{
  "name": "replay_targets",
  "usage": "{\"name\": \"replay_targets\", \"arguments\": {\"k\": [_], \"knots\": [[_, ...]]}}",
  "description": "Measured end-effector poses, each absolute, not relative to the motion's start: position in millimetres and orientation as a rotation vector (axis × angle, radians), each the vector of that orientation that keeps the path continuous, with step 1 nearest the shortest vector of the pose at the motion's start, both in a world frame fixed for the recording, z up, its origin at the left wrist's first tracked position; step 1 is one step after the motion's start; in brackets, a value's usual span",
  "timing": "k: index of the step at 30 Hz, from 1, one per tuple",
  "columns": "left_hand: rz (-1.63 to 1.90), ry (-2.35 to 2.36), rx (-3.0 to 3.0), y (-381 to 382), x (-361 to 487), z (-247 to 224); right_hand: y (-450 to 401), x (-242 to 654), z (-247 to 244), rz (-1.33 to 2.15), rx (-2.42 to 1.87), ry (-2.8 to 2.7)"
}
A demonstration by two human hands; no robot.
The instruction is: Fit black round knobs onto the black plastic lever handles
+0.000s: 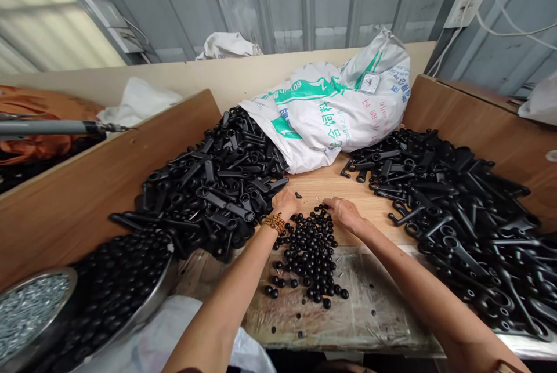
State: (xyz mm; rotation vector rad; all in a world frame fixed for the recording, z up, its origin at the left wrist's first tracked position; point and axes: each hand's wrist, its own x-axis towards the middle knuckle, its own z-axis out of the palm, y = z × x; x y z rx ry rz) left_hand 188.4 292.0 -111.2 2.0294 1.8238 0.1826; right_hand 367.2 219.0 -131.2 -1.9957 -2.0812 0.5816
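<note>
My left hand (286, 203), with a beaded bracelet (274, 223) at the wrist, is closed at the right edge of a heap of black plastic crank handles (213, 187). A small black piece (298, 195) shows by its fingertips; whether it is held I cannot tell. My right hand (343, 212) is closed too, its fingertips pinched at the far edge of a pile of small black ball knobs (311, 245). What lies in that pinch is hidden. The ball knobs spread between my forearms toward the table's near edge.
More black handles (452, 205) are heaped at right. A white printed sack (322, 112) lies behind, open toward the left heap. At lower left stand a metal bowl of black knobs (163, 286) and a bowl of screws (72, 280). Wooden side boards (174, 135) border the table (357, 303).
</note>
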Motion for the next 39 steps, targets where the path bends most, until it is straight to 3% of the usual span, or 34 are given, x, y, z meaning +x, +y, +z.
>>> {"name": "replay_targets", "arguments": {"k": [9,16,25,29,36,39], "knots": [[0.772,1.364,1.629,228,162,-77,180,374,-113,0.717,-1.784,-1.783],[0.788,0.952,1.374,126,181,-63,79,373,-80,1.313,-0.877,-1.000],[0.916,0.892,1.506,53,207,-57,16,363,-68,1.424,-0.649,-0.745],[0.936,0.885,1.517,42,207,-50,6,356,-71,1.280,-0.758,-0.822],[0.945,0.858,1.386,32,202,-46,-9,343,-62,0.472,-1.133,-1.516],[0.948,0.851,1.260,31,201,-49,-13,341,-59,0.342,-1.141,-1.664]]}}
